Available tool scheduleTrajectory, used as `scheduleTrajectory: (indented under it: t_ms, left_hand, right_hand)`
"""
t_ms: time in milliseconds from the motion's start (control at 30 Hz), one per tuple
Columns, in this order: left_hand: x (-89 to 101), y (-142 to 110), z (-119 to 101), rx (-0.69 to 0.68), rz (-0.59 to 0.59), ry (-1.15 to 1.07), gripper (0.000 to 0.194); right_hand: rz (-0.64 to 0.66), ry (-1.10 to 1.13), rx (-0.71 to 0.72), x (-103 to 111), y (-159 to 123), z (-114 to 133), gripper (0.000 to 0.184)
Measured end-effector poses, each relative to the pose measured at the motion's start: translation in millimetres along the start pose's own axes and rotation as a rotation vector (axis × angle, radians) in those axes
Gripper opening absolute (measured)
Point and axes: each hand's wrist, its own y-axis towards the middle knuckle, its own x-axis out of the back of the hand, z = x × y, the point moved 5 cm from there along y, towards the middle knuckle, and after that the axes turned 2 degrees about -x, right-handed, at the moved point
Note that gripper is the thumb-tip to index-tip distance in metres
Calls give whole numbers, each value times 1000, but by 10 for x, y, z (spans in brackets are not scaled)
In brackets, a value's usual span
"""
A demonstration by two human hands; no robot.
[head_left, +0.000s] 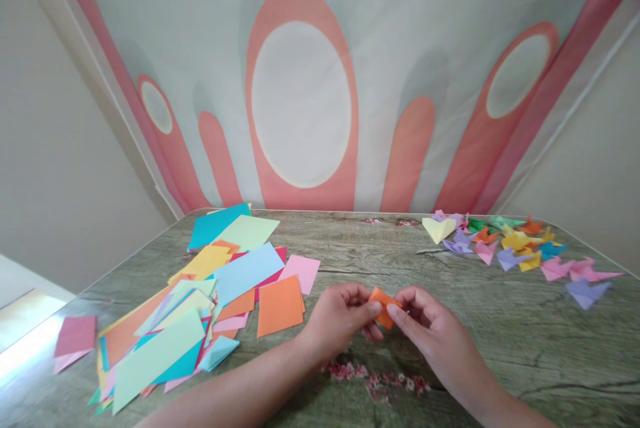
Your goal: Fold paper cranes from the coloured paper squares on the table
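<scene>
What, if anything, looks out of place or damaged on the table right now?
Nothing looks spilled or torn. The pale yellow piece looks odd: a heart shape beside winged paper figures. Two pinkish sheets lie apart, left of the untidy paper pile.

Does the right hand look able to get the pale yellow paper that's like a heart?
Probably yes: just bare table shows between the right hand and the pale yellow paper. But its fingers are pinching the small orange paper, so it should let go first.
</scene>
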Motion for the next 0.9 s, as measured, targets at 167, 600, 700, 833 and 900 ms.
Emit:
scheduleTrajectory:
  t_ms: [167, 600, 700, 833, 900]
  left_hand:
    - [83, 12, -41, -79, -128, 45, 36]
    - [22, -49, -98, -131, -80, 326, 27]
    - [22, -56, -98, -133, -72, 360, 26]
    - [27, -76, -149, -193, -66, 494, 20]
    - [30, -79, -170, -227, -73, 578, 16]
  right_hand:
    - [73, -25, -4, -47, -3, -10, 28]
    - [23, -8, 12, -31, -17, 45, 26]
    - [19, -22, 15, -34, -22, 39, 24]
    - [-61, -78, 66, -3, -24, 46, 19]
    - [-83, -144, 137, 0, -27, 65, 14]
